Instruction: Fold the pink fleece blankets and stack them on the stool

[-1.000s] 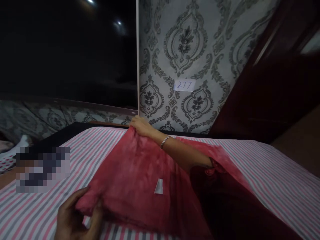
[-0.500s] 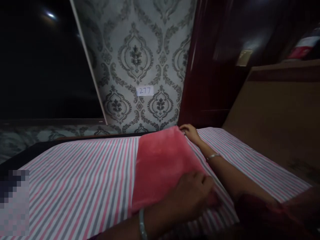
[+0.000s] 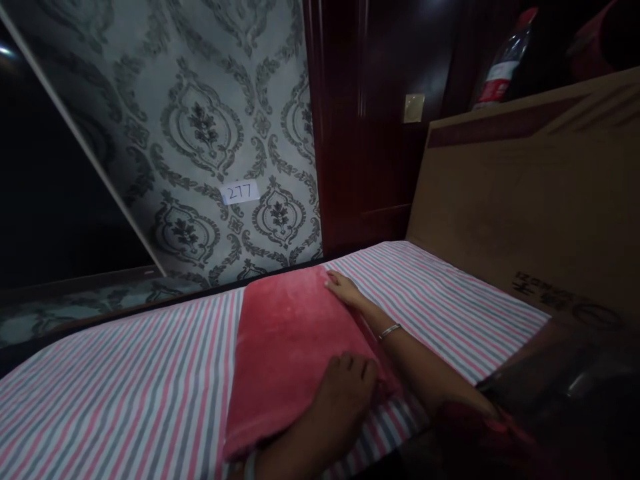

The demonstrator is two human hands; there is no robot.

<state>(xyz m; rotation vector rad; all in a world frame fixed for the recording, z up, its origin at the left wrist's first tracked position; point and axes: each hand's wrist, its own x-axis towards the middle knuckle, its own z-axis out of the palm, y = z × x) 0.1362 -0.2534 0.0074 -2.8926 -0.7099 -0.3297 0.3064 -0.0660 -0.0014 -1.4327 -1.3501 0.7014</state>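
Observation:
A folded red plush cloth (image 3: 285,347) lies on the striped sheet (image 3: 145,393), its long side running from near me toward the wall. At its far right corner my right hand (image 3: 344,291) has its fingers closed on the edge; a silver bangle circles that wrist. My left hand (image 3: 345,393) is curled over the near right edge, knuckles up, its fingertips partly hidden. Both hands are on the same right-hand side of the cloth. I cannot tell what kind of item the cloth is.
Patterned wallpaper (image 3: 205,133) with a "277" paper label (image 3: 241,191) rises behind the sheet. A dark screen (image 3: 60,180) stands at left. On the right are a large cardboard box (image 3: 525,200), a red-labelled bottle (image 3: 503,70) and a dark red door panel (image 3: 360,133).
The view has swung to the right. At the far corner, the cloth's edge sits lower and flatter. Both hands remain along its right side.

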